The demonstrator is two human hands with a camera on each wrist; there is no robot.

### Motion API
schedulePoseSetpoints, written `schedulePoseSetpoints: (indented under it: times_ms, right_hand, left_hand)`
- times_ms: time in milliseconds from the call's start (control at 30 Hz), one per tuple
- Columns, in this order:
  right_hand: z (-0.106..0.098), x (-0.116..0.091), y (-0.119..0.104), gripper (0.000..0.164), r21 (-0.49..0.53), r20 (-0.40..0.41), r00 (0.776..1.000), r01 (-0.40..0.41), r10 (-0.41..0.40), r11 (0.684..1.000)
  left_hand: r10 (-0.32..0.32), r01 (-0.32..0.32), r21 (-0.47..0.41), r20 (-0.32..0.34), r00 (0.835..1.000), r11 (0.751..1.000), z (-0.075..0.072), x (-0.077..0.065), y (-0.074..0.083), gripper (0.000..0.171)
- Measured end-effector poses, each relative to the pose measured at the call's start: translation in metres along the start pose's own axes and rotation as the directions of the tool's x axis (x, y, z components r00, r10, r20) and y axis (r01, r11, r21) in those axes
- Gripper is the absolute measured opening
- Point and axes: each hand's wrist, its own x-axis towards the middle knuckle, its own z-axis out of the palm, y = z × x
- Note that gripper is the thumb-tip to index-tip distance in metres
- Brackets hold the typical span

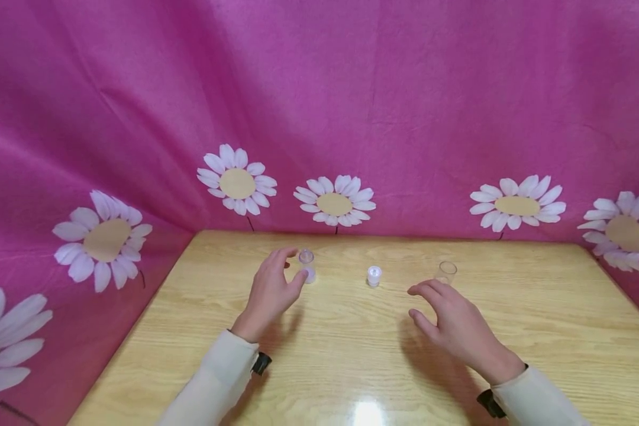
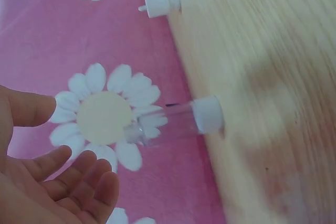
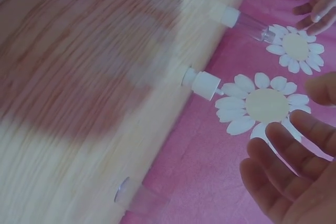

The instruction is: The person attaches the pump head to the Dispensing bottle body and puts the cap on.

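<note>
Here, a clear bottle (image 1: 307,267) stands on its white end at the far left part of the bench (image 1: 341,343), its transparent body upward. Just beside it is the left hand (image 1: 271,289), thumb and fingers parted in a wide curve and holding nothing; the left wrist view shows a gap between them and the bottle. To the bottle's right, well apart, a small white nozzle piece (image 1: 374,277) stands with its thin tip up. Farther right is a clear cup (image 1: 447,270), partly hidden in the head view by the right hand (image 1: 455,322), which hangs above the bench near it, wide and bare. Cream sleeves (image 1: 215,373) cover both forearms, and pink cloth (image 1: 415,106) printed with daisies (image 1: 334,204) rises behind.
</note>
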Motion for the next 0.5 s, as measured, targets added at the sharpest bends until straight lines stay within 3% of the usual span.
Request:
schedulePoseSetpoints:
  times_ms: [233, 500]
  right_hand:
    - [-0.001, 0.000, -0.003, 0.028, 0.091, 0.045, 0.998, -0.036, 0.032, 0.995]
    - [-0.002, -0.002, -0.007, 0.027, 0.115, 0.074, 0.997, -0.040, 0.032, 0.992]
  left_hand:
    - [-0.096, 0.096, -0.003, 0.050, 0.994, 0.995, 0.005, 0.011, -0.013, 0.048]
    - [-0.185, 0.188, -0.034, 0.085, 0.979, 0.982, 0.018, 0.022, -0.029, 0.052]
